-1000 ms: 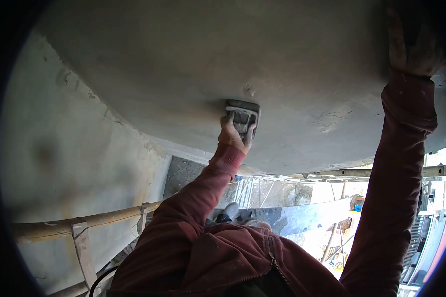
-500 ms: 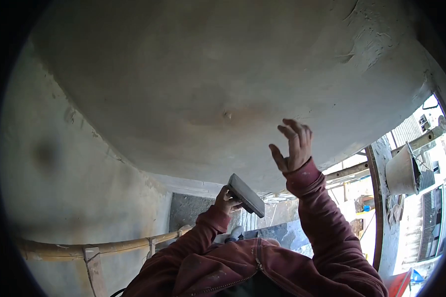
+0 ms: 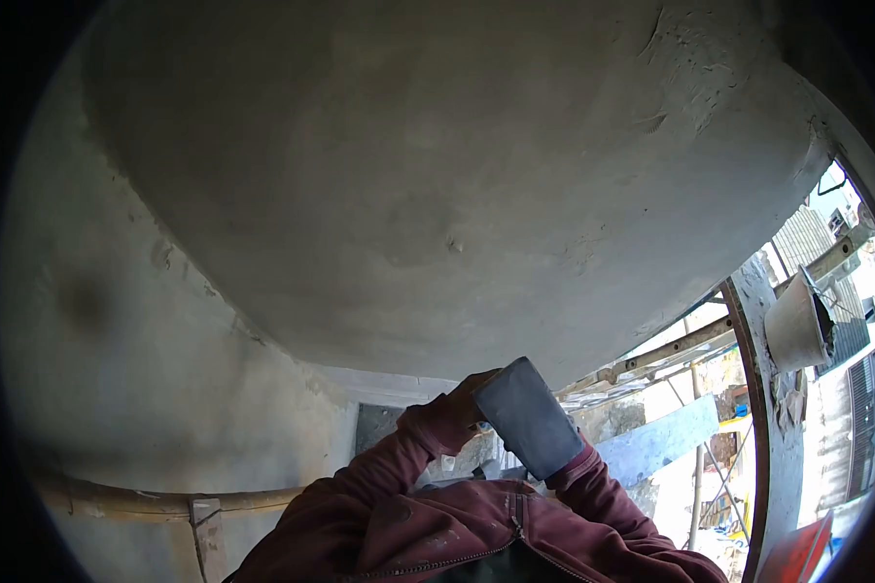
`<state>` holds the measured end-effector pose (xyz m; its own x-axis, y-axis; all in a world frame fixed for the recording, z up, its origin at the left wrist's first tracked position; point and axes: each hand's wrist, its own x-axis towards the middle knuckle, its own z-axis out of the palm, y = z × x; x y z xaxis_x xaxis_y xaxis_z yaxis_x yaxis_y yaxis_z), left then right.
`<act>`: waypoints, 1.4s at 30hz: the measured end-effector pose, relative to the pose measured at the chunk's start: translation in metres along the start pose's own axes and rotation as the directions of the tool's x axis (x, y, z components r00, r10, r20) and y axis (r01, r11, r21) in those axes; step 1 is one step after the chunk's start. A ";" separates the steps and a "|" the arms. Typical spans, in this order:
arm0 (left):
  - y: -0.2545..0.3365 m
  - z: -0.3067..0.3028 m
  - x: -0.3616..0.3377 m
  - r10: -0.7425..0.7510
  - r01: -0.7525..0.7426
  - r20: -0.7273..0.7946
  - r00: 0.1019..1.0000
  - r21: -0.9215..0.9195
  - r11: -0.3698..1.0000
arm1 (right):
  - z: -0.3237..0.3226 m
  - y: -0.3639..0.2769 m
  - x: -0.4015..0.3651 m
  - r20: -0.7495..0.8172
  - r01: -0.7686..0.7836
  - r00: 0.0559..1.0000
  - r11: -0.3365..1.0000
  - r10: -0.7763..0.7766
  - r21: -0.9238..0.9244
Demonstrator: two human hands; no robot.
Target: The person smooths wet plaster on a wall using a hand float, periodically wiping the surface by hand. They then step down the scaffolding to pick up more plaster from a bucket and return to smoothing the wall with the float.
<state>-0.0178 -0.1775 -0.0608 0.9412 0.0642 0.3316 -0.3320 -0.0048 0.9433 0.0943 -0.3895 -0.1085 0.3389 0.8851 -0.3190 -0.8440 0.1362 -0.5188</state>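
Below grey plaster (image 3: pixel 360 194), left fingers (image 3: pixel 469 394) around a float (image 3: pixel 528 418), right fingers hidden behind it, grip unclear

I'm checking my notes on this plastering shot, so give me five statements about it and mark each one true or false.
1. The left hand grips the grey float. True.
2. The float is pressed flat against the plastered surface. False: it is held in front of the person's body, with a broad face towards the camera.
3. A pale bucket shows near the right edge of the view. True.
4. The right hand is in plain view, fingers spread. False: it is hidden behind the float, and only its sleeve shows.
5. A wooden pole runs across the lower left. True.
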 end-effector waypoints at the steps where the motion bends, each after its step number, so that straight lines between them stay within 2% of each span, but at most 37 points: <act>1: -0.004 -0.008 0.013 -0.077 0.068 -0.061 0.995 -0.139 0.988 | -0.012 0.000 -0.014 0.019 -0.001 1.000 1.000 0.000 0.026; 2: 0.046 -0.027 0.027 0.139 -0.062 -0.090 0.986 0.578 0.814 | -0.024 0.000 -0.027 0.038 -0.002 0.999 0.999 0.001 0.049; 3: 0.066 -0.046 0.040 0.324 -0.075 -0.182 0.928 0.762 0.643 | -0.017 0.001 -0.018 0.054 -0.005 0.999 0.997 0.001 0.074; 4: 0.090 -0.063 0.053 0.407 0.026 -0.289 0.867 0.841 0.541 | -0.029 0.005 -0.050 0.068 -0.008 0.998 0.995 0.002 0.099; 6: 0.112 -0.103 0.081 0.561 0.189 -0.349 0.751 0.927 0.324 | -0.034 -0.005 -0.037 0.093 -0.014 0.996 0.988 -0.001 0.152; 7: 0.115 -0.116 0.089 0.564 0.184 -0.347 0.749 0.927 0.327 | -0.048 -0.002 -0.057 0.102 -0.016 0.995 0.983 -0.003 0.180; 9: 0.102 -0.135 0.099 0.542 0.349 -0.254 0.801 0.934 -0.077 | -0.051 -0.002 -0.063 0.122 -0.024 0.993 0.971 -0.005 0.237; 10: 0.084 -0.145 0.092 0.463 0.331 -0.180 0.868 0.904 -0.269 | -0.054 0.000 -0.068 0.132 -0.029 0.991 0.964 -0.006 0.263; 13: 0.044 -0.171 0.053 0.414 0.306 -0.170 0.894 0.907 -0.288 | -0.084 0.014 -0.100 0.181 -0.039 0.983 0.938 -0.026 0.345; 14: 0.052 -0.177 0.053 0.417 0.295 -0.156 0.896 0.909 -0.295 | -0.094 0.017 -0.110 0.197 -0.040 0.980 0.925 -0.038 0.379; 16: 0.077 -0.175 0.050 0.437 0.448 -0.323 0.840 0.866 -0.221 | -0.091 0.026 -0.107 0.208 -0.047 0.977 0.892 -0.054 0.450; 17: 0.090 -0.174 0.057 0.424 0.438 -0.320 0.847 0.872 -0.218 | -0.090 0.035 -0.115 0.207 -0.051 0.977 0.872 -0.058 0.488; 18: 0.106 -0.173 0.072 0.518 0.429 -0.313 0.796 0.896 -0.117 | -0.112 0.041 -0.118 0.032 0.065 0.997 0.964 -0.076 0.259; 19: 0.113 -0.172 0.080 0.604 0.404 -0.312 0.733 0.915 -0.018 | -0.117 0.048 -0.120 0.020 0.073 0.996 0.959 -0.082 0.272; 20: 0.108 -0.171 0.079 0.595 0.384 -0.298 0.746 0.923 -0.019 | -0.123 0.055 -0.121 -0.150 0.107 0.984 0.991 -0.094 0.076; 21: 0.098 -0.171 0.079 0.537 0.339 -0.207 0.818 0.927 -0.159 | -0.128 0.061 -0.124 -0.314 0.108 0.939 0.987 -0.142 -0.122; 22: 0.085 -0.171 0.080 0.467 0.273 -0.112 0.877 0.916 -0.294 | -0.114 0.064 -0.125 -0.335 0.107 0.920 0.953 -0.203 -0.285; 23: 0.063 -0.175 0.072 0.393 0.273 -0.133 0.910 0.906 -0.324 | -0.093 0.065 -0.128 -0.353 0.136 0.908 0.954 -0.228 -0.266; 24: 0.039 -0.179 0.056 0.315 0.265 -0.151 0.937 0.895 -0.359 | -0.071 0.066 -0.133 -0.418 0.180 0.854 0.929 -0.310 -0.322; 25: 0.021 -0.178 0.039 0.187 0.295 -0.241 0.952 0.882 -0.368 | -0.061 0.075 -0.140 -0.482 0.210 0.788 0.903 -0.383 -0.375; 26: 0.005 -0.171 0.018 0.052 0.320 -0.327 0.944 0.864 -0.389 | -0.089 0.082 -0.143 -0.546 0.193 0.791 0.959 -0.276 -0.205; 27: -0.009 -0.158 -0.007 -0.085 0.327 -0.392 0.916 0.853 -0.406 | -0.126 0.111 -0.145 -0.535 0.180 0.682 0.823 -0.499 -0.539; 28: -0.023 -0.145 -0.036 -0.216 0.334 -0.454 0.864 0.839 -0.430 | -0.122 0.109 -0.155 -0.592 0.234 0.710 0.921 -0.382 -0.312; 29: -0.042 -0.131 -0.070 -0.381 0.396 -0.520 0.764 0.845 -0.360 | -0.114 0.102 -0.163 -0.609 0.280 0.748 0.958 -0.263 -0.069; 30: -0.074 -0.122 -0.114 -0.481 0.449 -0.564 0.671 0.826 -0.341 | -0.112 0.111 -0.167 -0.623 0.297 0.737 0.954 -0.261 -0.047; 32: -0.103 -0.091 -0.189 -0.694 0.559 -0.556 0.458 0.787 -0.262 | -0.135 0.122 -0.206 -0.698 0.079 0.695 0.984 -0.170 -0.160; 35: -0.100 -0.041 -0.256 -0.855 0.679 -0.481 0.191 0.694 -0.239 | -0.157 0.146 -0.245 -0.794 -0.300 0.606 0.911 -0.048 -0.283; 36: -0.095 -0.032 -0.257 -0.856 0.675 -0.484 0.181 0.694 -0.249 | -0.162 0.152 -0.255 -0.822 -0.426 0.569 0.849 -0.017 -0.313; 38: -0.087 -0.018 -0.257 -0.883 0.847 -0.459 0.103 0.506 -0.164 | -0.187 0.170 -0.292 -0.870 -0.654 0.492 0.670 0.026 -0.350; 39: -0.084 -0.016 -0.251 -0.881 0.846 -0.465 0.087 0.501 -0.180 | -0.189 0.173 -0.295 -0.891 -0.750 0.452 0.558 0.040 -0.355; 41: -0.080 -0.012 -0.228 -0.862 0.693 -0.371 0.347 0.720 -0.031 | -0.190 0.162 -0.295 -0.931 -0.895 0.360 0.301 0.053 -0.329; 42: -0.093 -0.011 -0.225 -0.822 0.733 -0.364 0.438 0.674 0.093 | -0.185 0.150 -0.287 -0.949 -0.940 0.310 0.166 0.054 -0.297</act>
<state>-0.1997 -0.1800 -0.2238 0.6626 0.3950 -0.6363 0.7013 -0.6255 0.3419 -0.0527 -0.7058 -0.2417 0.4538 -0.1409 -0.8799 -0.3353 -0.9418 -0.0221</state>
